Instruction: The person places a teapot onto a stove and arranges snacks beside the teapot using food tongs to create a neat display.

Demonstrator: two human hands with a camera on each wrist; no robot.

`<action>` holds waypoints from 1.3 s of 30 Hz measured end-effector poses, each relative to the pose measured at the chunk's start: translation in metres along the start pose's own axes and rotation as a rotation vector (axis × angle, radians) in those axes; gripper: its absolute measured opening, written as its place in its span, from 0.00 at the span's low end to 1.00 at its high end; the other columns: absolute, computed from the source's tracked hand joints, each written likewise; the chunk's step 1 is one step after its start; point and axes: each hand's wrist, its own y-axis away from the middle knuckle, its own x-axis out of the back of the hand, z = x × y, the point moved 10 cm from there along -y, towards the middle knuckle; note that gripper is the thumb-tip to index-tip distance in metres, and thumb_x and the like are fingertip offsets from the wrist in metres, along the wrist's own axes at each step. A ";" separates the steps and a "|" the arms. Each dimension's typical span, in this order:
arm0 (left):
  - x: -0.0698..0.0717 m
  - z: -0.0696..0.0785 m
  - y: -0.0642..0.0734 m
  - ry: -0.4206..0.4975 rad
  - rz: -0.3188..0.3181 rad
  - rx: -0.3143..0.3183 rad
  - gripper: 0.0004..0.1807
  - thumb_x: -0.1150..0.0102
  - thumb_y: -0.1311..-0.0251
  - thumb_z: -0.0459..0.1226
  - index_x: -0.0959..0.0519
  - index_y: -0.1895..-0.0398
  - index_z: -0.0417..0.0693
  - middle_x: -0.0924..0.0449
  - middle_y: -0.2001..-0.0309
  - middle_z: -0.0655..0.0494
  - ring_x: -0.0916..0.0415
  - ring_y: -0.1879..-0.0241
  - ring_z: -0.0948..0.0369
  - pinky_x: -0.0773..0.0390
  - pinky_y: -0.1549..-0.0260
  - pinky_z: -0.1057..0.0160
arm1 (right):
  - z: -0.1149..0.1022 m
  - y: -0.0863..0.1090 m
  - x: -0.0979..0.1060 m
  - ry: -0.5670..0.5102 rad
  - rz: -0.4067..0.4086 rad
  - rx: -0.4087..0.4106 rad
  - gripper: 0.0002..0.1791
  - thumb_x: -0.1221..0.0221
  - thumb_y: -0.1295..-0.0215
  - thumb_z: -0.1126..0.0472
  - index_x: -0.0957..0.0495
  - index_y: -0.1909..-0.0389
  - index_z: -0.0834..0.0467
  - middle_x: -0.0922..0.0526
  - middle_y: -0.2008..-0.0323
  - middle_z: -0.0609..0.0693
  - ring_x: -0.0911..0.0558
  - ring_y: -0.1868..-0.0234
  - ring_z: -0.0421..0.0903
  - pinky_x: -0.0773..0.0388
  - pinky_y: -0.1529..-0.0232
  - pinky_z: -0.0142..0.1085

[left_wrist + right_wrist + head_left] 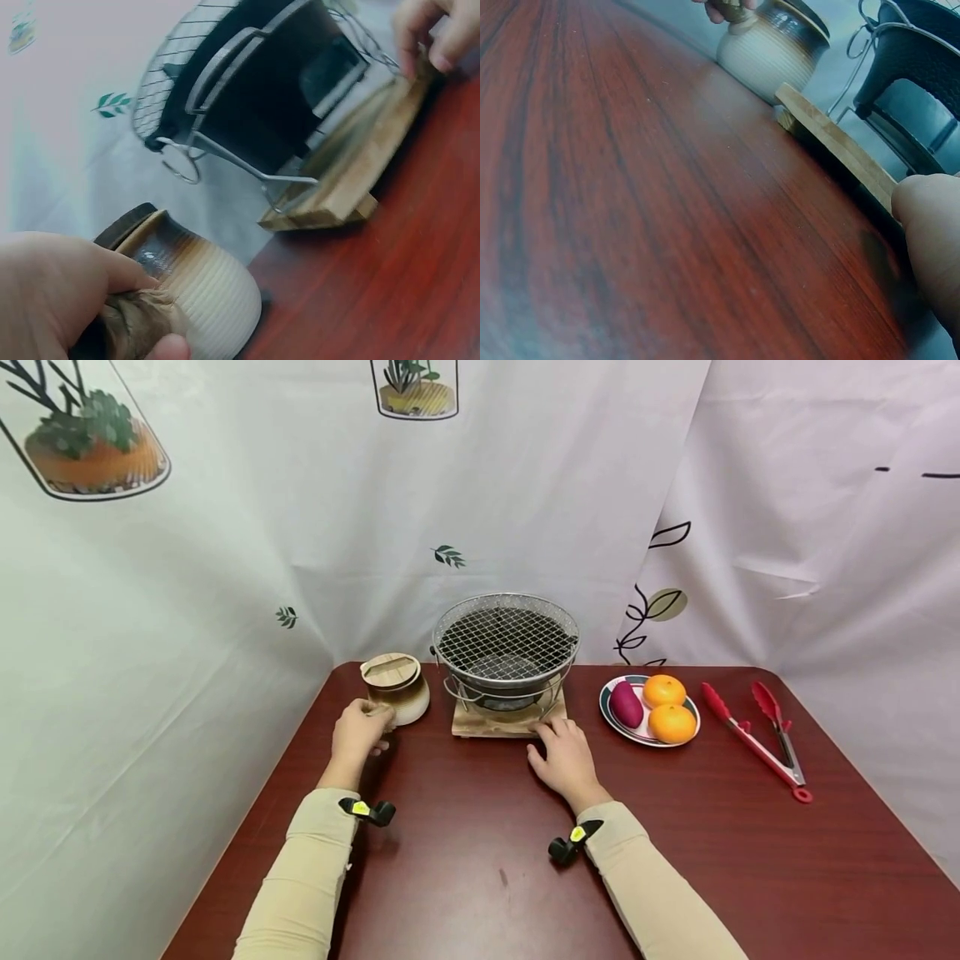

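My left hand point(355, 735) holds the stubby brown handle point(139, 319) of a ceramic pot point(411, 700), with the thumb and fingers curled round it. The pot stands upright at the back left, brown at the top and pale below, under a wooden lid point(390, 670). At the back middle, a round tabletop grill point(506, 643) with a wire mesh top stands in a wire frame on a wooden base point(487, 724). My right hand point(567, 762) rests its relaxed fingers at the base's front right corner. Part of that hand shows in the right wrist view.
Right of the grill, a plate point(609, 714) bears a purple sweet potato point(626, 704) and two oranges point(672, 724). Farther right lie red-tipped tongs point(761, 750), spread apart. A patterned white curtain point(360, 527) hangs behind the dark red table point(465, 860).
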 end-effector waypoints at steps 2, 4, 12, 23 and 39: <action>-0.004 -0.003 0.000 0.131 -0.042 0.038 0.24 0.40 0.37 0.46 0.28 0.45 0.40 0.16 0.68 0.48 0.21 0.84 0.60 0.19 0.82 0.61 | 0.000 0.000 0.002 0.000 0.012 0.004 0.16 0.36 0.39 0.57 0.15 0.51 0.57 0.21 0.54 0.55 0.25 0.51 0.58 0.28 0.47 0.55; -0.007 -0.005 -0.001 0.216 -0.069 0.067 0.24 0.40 0.36 0.45 0.30 0.44 0.40 0.17 0.68 0.48 0.23 0.85 0.62 0.20 0.83 0.63 | -0.001 -0.001 0.003 -0.003 0.021 0.006 0.16 0.36 0.40 0.57 0.15 0.51 0.57 0.21 0.54 0.55 0.25 0.52 0.58 0.28 0.47 0.55; -0.010 -0.007 -0.005 0.305 -0.076 0.082 0.24 0.39 0.35 0.42 0.32 0.44 0.37 0.19 0.74 0.54 0.31 0.88 0.66 0.27 0.88 0.68 | 0.000 -0.003 0.005 -0.003 0.027 0.005 0.16 0.36 0.40 0.57 0.15 0.51 0.56 0.21 0.53 0.55 0.25 0.51 0.57 0.28 0.47 0.55; -0.007 -0.005 -0.004 0.369 0.011 0.024 0.20 0.40 0.37 0.38 0.28 0.48 0.33 0.21 0.81 0.59 0.39 0.92 0.68 0.36 0.91 0.68 | -0.002 -0.002 0.006 -0.017 0.019 0.004 0.16 0.36 0.39 0.57 0.15 0.51 0.56 0.21 0.54 0.55 0.25 0.52 0.57 0.28 0.47 0.55; -0.004 -0.011 0.001 0.336 0.060 0.045 0.21 0.40 0.36 0.40 0.28 0.47 0.35 0.21 0.78 0.59 0.36 0.89 0.66 0.34 0.89 0.68 | 0.002 0.002 0.001 -0.028 0.009 -0.012 0.17 0.35 0.39 0.57 0.15 0.50 0.56 0.22 0.53 0.54 0.25 0.50 0.57 0.28 0.45 0.55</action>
